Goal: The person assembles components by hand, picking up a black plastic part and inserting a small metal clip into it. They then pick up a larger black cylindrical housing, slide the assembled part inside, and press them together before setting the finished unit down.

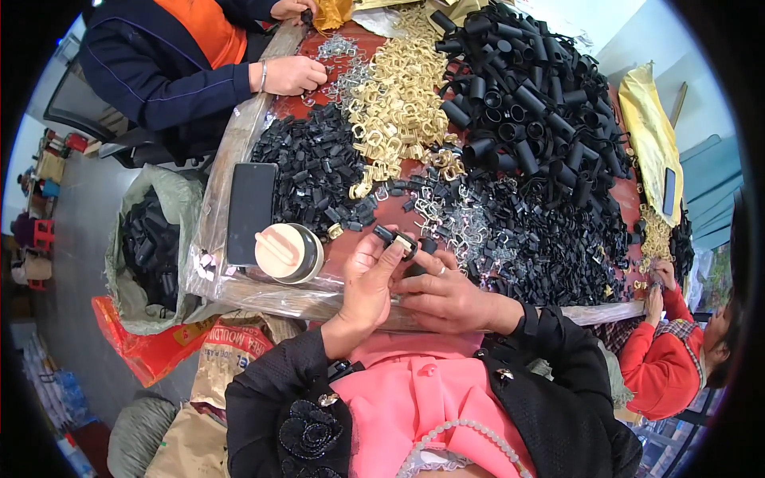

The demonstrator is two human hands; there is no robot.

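One black fitting (386,234) with a gold-coloured piece (402,243) set against it is located at the centre of the frame, above the near part of the red work table (390,212). Left hand (368,279): thumb and fingers pinch the fitting, one end of which is directed toward the upper left. Right hand (450,299): fingers are curled about a short black tube (427,245), just beside the fitting. Contact between tube and fitting is partly hidden by the fingers and cannot be confirmed.

Component layout: gold-coloured buckles (406,88) form a band from the top centre down toward the middle. Larger black tubes (526,99) are heaped at the upper right of centre. Small black clips (311,155) lie left of the buckles; small black parts (550,239) extend right of the hands, with silver wire loops (446,211) along their left border.

Adjacent items: a round jar (280,251) with a pale lid stands left of the left hand, near a dark phone (253,211). An open sack (188,207) of black parts stands at the left of the frame. Upper left: a co-worker's hand (295,76) is near silver-coloured pieces (339,48)
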